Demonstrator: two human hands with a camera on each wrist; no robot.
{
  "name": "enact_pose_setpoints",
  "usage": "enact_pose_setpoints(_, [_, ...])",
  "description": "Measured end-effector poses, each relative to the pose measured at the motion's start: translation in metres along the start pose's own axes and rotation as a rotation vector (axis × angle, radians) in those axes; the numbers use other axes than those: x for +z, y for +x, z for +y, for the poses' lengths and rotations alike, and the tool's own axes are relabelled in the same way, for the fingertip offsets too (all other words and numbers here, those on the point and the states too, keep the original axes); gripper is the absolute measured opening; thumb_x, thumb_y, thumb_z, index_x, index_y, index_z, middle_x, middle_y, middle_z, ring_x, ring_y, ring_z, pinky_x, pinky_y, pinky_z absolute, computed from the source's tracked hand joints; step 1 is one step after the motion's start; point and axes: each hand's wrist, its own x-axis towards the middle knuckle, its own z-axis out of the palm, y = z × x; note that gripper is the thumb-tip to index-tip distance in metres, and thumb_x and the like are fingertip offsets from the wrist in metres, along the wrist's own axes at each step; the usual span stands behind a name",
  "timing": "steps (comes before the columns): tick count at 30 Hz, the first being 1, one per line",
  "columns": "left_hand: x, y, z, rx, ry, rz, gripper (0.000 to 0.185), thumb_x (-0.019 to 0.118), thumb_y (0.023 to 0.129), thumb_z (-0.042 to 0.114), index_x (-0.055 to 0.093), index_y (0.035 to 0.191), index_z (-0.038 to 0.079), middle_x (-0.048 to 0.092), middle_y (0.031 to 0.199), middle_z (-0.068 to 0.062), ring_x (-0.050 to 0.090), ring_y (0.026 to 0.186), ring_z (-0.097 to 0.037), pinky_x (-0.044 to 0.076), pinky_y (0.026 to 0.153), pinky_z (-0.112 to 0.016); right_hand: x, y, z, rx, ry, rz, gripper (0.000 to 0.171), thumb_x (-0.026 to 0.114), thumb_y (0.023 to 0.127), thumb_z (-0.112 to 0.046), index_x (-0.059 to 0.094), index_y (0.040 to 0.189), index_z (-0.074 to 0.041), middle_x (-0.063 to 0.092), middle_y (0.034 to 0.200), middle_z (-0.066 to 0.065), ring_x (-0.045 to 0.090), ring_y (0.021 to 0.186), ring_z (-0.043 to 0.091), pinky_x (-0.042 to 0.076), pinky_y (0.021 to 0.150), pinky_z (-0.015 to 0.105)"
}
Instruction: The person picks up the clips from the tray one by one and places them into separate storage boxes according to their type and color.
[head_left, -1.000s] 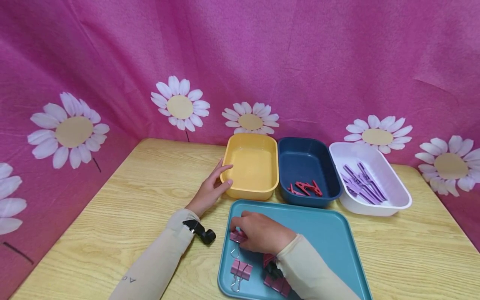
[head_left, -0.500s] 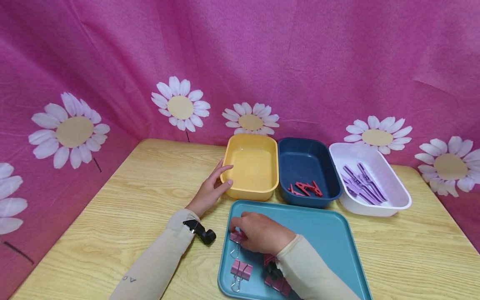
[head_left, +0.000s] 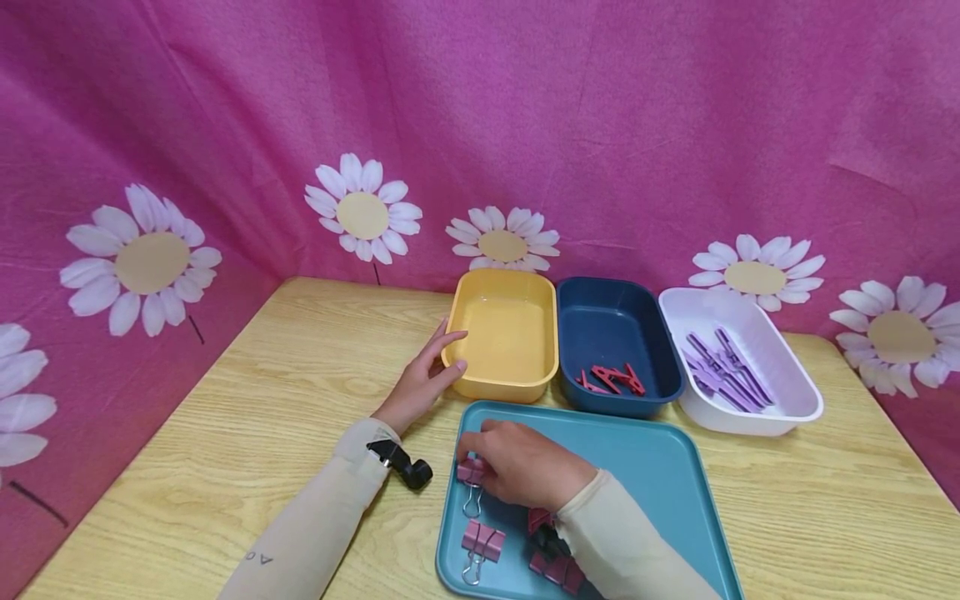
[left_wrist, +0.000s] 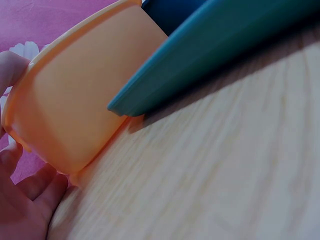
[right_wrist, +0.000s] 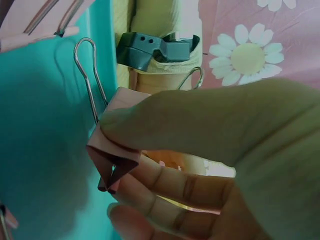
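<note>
My right hand (head_left: 517, 467) is over the left part of the teal tray (head_left: 652, 467) and pinches a pink binder clip (head_left: 471, 473) between thumb and fingers; in the right wrist view the pink binder clip (right_wrist: 117, 145) hangs just above the tray. Two more pink binder clips (head_left: 482, 542) lie on the tray near my right forearm. My left hand (head_left: 423, 375) touches the left wall of the yellow bin (head_left: 504, 337) with straight fingers; in the left wrist view the left hand's fingers (left_wrist: 22, 200) lie against the yellow bin (left_wrist: 75, 115).
Behind the tray stand a dark blue bin (head_left: 615, 342) with red clothespins (head_left: 611, 377) and a white bin (head_left: 738, 358) with several purple clips. All sit on a wooden table (head_left: 247, 425) against a pink daisy-printed backdrop.
My right hand has lifted the pink binder clip slightly off the tray. The left hand has not moved.
</note>
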Motion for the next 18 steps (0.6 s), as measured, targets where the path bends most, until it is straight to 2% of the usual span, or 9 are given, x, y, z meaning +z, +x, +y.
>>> enact_pose_setpoints(7, [0.0,-0.001,0.001,0.001,0.019,0.003,0.05,0.056,0.099,0.021,0.042,0.146,0.013,0.006,0.162,-0.007,0.028,0.142,-0.024,0.032,0.111,-0.036,-0.005,-0.004,0.001,-0.011,0.022,0.02,0.024,0.075,0.083,-0.01,0.066,0.103,-0.02,0.055,0.081,-0.007,0.049,0.072,0.007,0.047,0.064,0.019])
enact_pose_setpoints(15, [0.0,0.0,0.0,0.025,0.01,-0.002,0.05,0.056,0.099,0.021,0.042,0.146,0.011,0.006,0.162,-0.009,0.026,0.142,-0.024,0.03,0.112,-0.037,-0.013,-0.011,0.006,-0.052,0.021,0.143,0.02,0.075,0.082,-0.008,0.066,0.095,-0.02,0.053,0.075,-0.008,0.047,0.068,0.008,0.043,0.057,0.02])
enact_pose_setpoints(18, [0.0,0.0,0.0,0.027,0.004,-0.003,0.05,0.057,0.099,0.021,0.042,0.146,0.011,0.006,0.162,-0.009,0.026,0.142,-0.024,0.03,0.112,-0.036,-0.018,-0.013,0.007,-0.037,0.053,0.153,0.02,0.075,0.082,-0.009,0.066,0.098,-0.019,0.054,0.077,-0.007,0.049,0.069,0.008,0.045,0.056,0.019])
